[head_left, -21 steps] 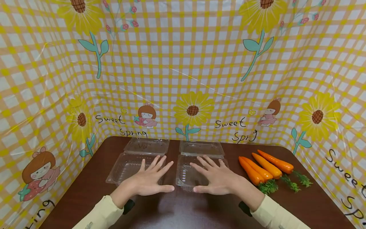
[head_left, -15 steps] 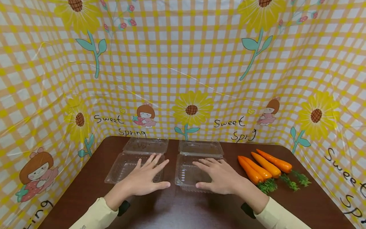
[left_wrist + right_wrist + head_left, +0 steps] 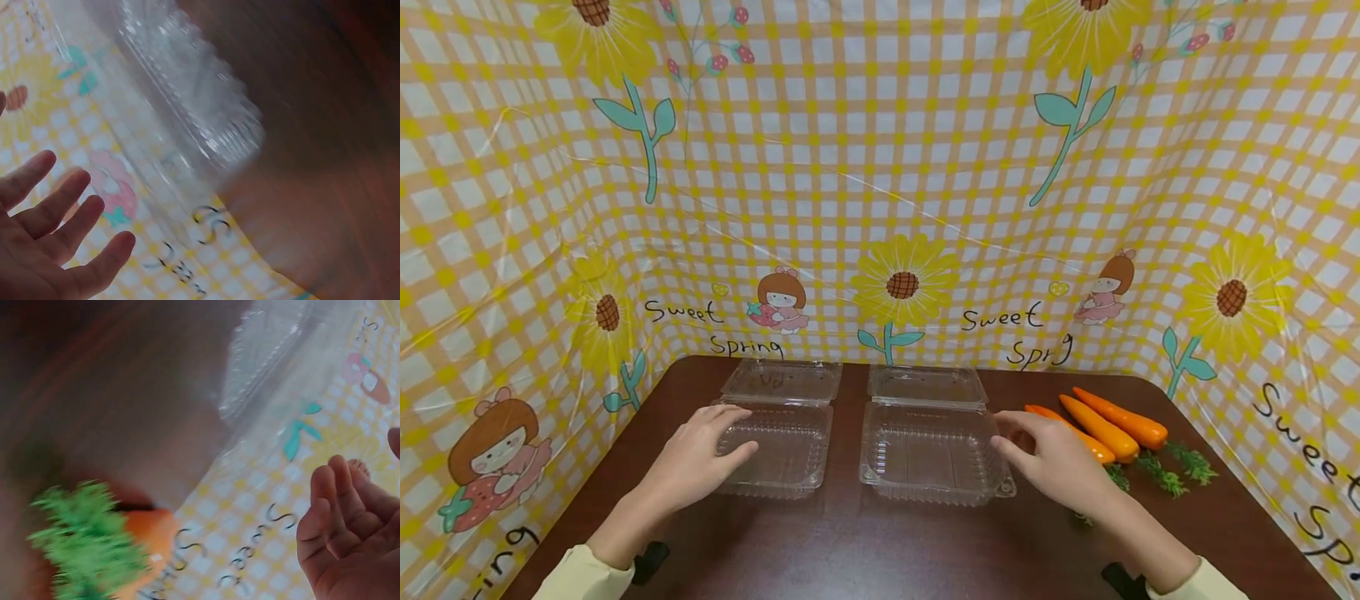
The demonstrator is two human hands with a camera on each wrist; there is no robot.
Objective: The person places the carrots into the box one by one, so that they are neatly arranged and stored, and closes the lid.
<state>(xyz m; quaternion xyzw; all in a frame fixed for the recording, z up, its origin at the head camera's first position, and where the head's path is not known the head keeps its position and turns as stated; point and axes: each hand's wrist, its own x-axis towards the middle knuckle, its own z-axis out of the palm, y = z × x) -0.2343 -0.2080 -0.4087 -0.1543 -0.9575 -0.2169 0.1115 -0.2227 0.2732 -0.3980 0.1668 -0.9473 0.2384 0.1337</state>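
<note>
Two clear plastic clamshell boxes stand side by side on the brown table, lids folded back toward the wall. At the left box (image 3: 782,446) my left hand (image 3: 696,454) hovers over its left side, fingers relaxed and slightly bent. My right hand (image 3: 1056,458) is by the right edge of the right box (image 3: 932,450), thumb and fingers apart; whether it touches the rim I cannot tell. Neither hand holds anything. In the left wrist view the left fingers (image 3: 81,225) are spread. Behind the right hand lie several orange carrots (image 3: 1101,429), one partly hidden by it.
Green leafy tops (image 3: 1165,475) of the carrots point to the front right. A yellow checked cloth (image 3: 925,167) with sunflowers hangs around the back and sides. The bare table (image 3: 865,550) shows in front of the boxes.
Both hands have moved apart: the left hand went left, the right hand went right toward the carrots. Their spread fingers have relaxed into a bend. Boxes and carrots stay put.
</note>
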